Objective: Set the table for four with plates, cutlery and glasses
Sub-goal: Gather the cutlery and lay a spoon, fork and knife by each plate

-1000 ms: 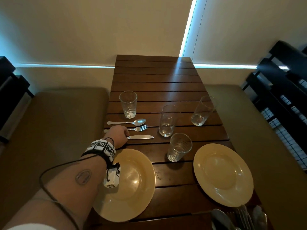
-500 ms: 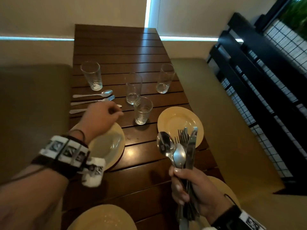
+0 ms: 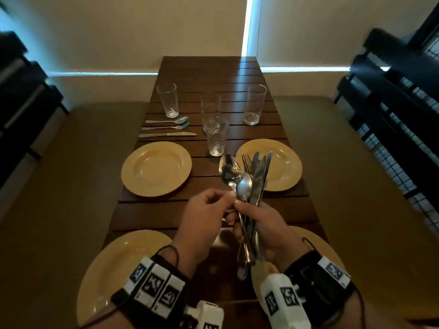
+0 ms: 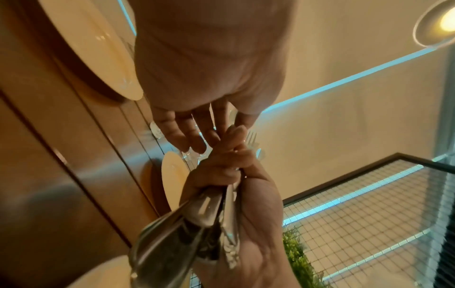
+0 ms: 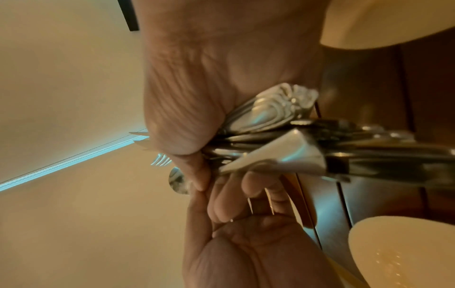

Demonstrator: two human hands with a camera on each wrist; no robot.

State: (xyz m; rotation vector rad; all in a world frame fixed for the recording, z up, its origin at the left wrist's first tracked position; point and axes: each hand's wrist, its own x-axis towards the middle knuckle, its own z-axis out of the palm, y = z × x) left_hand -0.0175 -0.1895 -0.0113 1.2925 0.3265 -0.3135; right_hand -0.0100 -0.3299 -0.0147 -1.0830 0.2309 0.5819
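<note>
My right hand (image 3: 242,224) grips a bundle of spoons, forks and knives (image 3: 251,181) upright above the wooden table (image 3: 209,67). My left hand (image 3: 225,200) meets it and pinches the neck of a spoon in the bundle. The handles (image 5: 270,136) stick out below my right palm. Four yellow plates lie at far left (image 3: 156,172), far right (image 3: 285,167), near left (image 3: 114,276) and near right (image 3: 316,243). Beyond the far left plate lie a spoon (image 3: 171,121), a fork (image 3: 168,127) and a knife (image 3: 166,134). Four glasses (image 3: 215,138) stand behind.
Cushioned benches (image 3: 71,186) flank the table on both sides. A dark slatted frame with wire mesh (image 3: 392,129) stands at the right, dark furniture (image 3: 21,91) at the left. The table's far end meets a wall.
My left hand left the laid knife at the far left place and came back to the cutlery bundle. My right hand raised the bundle into view over the table's middle.
</note>
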